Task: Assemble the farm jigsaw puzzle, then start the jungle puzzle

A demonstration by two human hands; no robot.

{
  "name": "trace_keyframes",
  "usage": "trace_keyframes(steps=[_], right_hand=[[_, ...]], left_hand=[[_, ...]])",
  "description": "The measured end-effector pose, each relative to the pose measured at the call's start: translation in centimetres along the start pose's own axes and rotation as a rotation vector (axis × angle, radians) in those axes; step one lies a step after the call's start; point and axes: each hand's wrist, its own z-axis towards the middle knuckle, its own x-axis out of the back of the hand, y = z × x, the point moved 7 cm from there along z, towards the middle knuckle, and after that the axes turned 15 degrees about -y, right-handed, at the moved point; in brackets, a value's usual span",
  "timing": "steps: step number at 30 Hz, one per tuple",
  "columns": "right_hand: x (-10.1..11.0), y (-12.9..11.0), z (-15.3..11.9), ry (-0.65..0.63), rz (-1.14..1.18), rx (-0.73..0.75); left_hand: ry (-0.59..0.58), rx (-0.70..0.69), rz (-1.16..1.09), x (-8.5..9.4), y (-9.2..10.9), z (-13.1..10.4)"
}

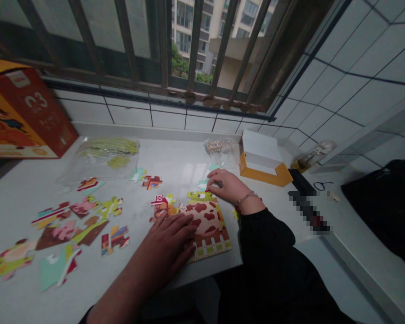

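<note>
Presently, I find the cow puzzle [207,218] partly joined under an open left grip [170,231], loose pieces [110,208] remaining, the right grip [227,185] of indeterminable closure and hold.

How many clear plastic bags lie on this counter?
2: larger clear plastic bag with green contents, back left; smaller clear plastic bag, left of the open orange-white cardboard box. More may be hidden.

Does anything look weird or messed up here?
Yes: a patch on the right shows only blocky squares, hiding whatever is there. Loose puzzle pieces lie scattered on the left, but I see nothing spilled or broken.
</note>
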Motion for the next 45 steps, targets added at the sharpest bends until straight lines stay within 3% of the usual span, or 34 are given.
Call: trace_keyframes(steps=[3, 6, 13, 45], right_hand=[[0.8, 1.7, -0.3, 0.113, -0.103, -0.222], [0.5, 3.3, -0.4, 0.101, -0.156, -0.338], [0.0, 4.7, -0.4, 0.113, -0.141, -0.365], [0.1, 4.1, -0.5, 0.074, -0.091, -0.326]], left_hand=[[-0.014, 0.008, -0.006, -0.2, -0.1, 0.0], [-0.023, 0.008, -0.006, -0.2, -0.1, 0.1], [-0.033, 0.007, -0.004, 0.3, 0.2, 0.1], [0.016, -0.005, 0.001, 0.0, 0.1, -0.1]])
